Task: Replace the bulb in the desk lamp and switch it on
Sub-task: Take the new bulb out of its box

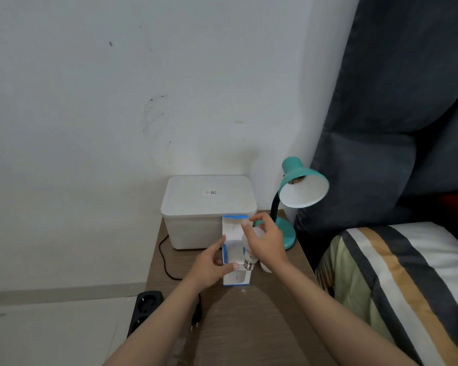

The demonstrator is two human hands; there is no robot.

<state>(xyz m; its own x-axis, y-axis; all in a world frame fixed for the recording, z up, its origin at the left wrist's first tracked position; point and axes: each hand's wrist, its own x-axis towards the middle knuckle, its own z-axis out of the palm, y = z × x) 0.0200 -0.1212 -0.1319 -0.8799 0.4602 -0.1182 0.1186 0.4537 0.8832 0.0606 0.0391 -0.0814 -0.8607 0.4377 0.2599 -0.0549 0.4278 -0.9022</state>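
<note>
Bulbs: 2 in view. 1 white bulb [250,240] sits in my right hand, its metal screw base pointing down toward me; a 2nd white rounded shape [265,267], partly hidden under my right wrist, lies on the table, and I cannot tell for sure that it is a bulb.
Bulb box: 1 white-and-blue carton [234,253], top flap open, standing on the table between my 2 hands.
Lamp: 1 teal desk lamp [299,190] at the far right corner of the table, shade tilted toward me, socket inside showing no bulb; its round base lies just beyond my right hand.
Left hand: my left hand [212,265] holds the carton by its left side, thumb on the front, fingers curled round the edge.
Right hand: my right hand [267,243] grips the bulb's globe from above, fingers curled over it, right beside the carton's open mouth.
Table: 1 brown wood-grain table [262,313] bearing everything.
Storage box: 1 white lidded container [208,207] behind the carton, against the wall.
Cord: 1 black cord [163,256] running off the table's left edge, with 1 plug [196,317] lying loose on the table.
Power strip: 1 black strip [143,310] on the floor, left of the table.
Bed: 1 striped cover [397,281] to the right.
</note>
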